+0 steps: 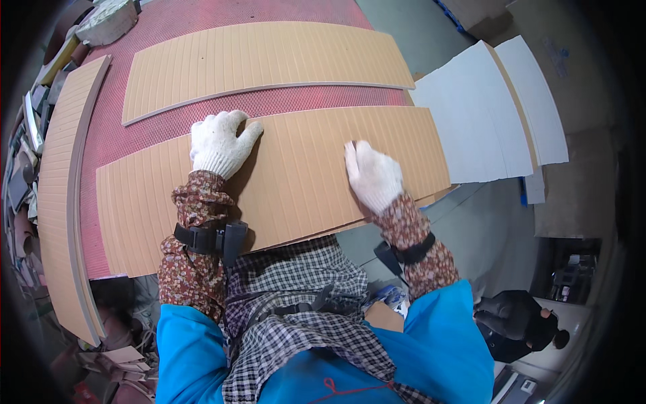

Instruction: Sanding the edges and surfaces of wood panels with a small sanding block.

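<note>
Grooved tan panel (pixel 296 172) flat on red mesh-topped table (pixel 282 99), near edge beside checked apron (pixel 289 269); left hand (pixel 223 143) curled at far edge, right hand (pixel 374 176) half-clenched on face, cannot tell if either grasps; finished share unclear; second panel (pixel 269 57) beyond, untouched, mesh strip between; white-faced boards (pixel 471 111) crowd right end, tan boards (pixel 64 175) flank left
</note>
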Demonstrator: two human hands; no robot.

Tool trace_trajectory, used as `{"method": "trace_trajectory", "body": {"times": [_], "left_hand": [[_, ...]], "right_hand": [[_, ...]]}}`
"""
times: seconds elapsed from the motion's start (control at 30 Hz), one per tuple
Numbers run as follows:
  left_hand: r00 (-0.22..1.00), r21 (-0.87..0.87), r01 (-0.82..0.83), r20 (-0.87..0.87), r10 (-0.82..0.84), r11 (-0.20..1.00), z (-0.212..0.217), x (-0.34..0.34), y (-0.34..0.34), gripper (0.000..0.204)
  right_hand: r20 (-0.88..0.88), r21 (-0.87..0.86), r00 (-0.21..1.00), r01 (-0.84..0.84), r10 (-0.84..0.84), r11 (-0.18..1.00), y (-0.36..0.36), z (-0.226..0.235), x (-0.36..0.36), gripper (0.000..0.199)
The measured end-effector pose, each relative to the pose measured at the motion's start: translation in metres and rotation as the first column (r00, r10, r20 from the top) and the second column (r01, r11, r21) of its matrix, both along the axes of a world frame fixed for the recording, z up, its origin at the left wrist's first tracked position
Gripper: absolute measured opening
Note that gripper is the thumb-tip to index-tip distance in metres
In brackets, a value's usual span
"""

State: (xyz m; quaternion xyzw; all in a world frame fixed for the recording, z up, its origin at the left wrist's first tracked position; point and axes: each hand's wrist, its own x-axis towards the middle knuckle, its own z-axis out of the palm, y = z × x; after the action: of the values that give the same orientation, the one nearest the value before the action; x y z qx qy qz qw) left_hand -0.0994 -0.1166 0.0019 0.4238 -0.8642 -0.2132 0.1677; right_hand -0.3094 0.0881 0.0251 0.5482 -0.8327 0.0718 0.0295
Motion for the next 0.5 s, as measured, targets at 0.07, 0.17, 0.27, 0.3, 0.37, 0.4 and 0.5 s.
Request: {"method": "trace_trajectory", "body": {"times": [0.07,0.17,0.27,0.3,0.37,0.4,0.5], "left_hand": [[0.999,0.022,0.007,0.049,-0.008,1.0,0.009,0.004,0.002,0.047],[1.0,-0.046,-0.005,0.023,0.006,0.999,0.003,0.005,0.004,0.047],[0.999,-0.029,0.0,0.037,0.001,1.0,0.0,0.002,0.004,0.047],[0.999,-0.029,-0.004,0.035,0.005,1.0,-0.001,0.001,0.004,0.047],[0.999,-0.025,0.017,-0.029,-0.018,1.0,-0.003,-0.002,0.004,0.047],[1.0,-0.023,0.003,-0.026,-0.004,1.0,-0.004,0.002,0.002,0.047],[1.0,0.005,0.004,-0.004,-0.004,1.0,0.0,0.001,0.0,0.047]], "right_hand": [[0.051,0.047,0.998,0.017,-0.02,0.999,-0.037,0.002,-0.013,0.037],[0.06,0.027,0.997,-0.049,0.047,0.998,-0.083,-0.011,-0.043,0.041],[0.033,0.088,0.999,-0.03,0.027,0.996,-0.116,-0.01,-0.058,0.04],[0.031,0.088,0.999,-0.033,0.031,0.996,-0.119,-0.013,-0.063,0.04],[0.009,0.089,0.995,-0.096,0.095,0.991,-0.118,-0.02,-0.073,0.039],[0.012,0.091,0.994,-0.11,0.109,0.99,-0.118,-0.014,-0.063,0.039],[0.072,0.122,0.997,0.013,-0.022,0.992,-0.084,0.004,-0.036,0.04]]}}
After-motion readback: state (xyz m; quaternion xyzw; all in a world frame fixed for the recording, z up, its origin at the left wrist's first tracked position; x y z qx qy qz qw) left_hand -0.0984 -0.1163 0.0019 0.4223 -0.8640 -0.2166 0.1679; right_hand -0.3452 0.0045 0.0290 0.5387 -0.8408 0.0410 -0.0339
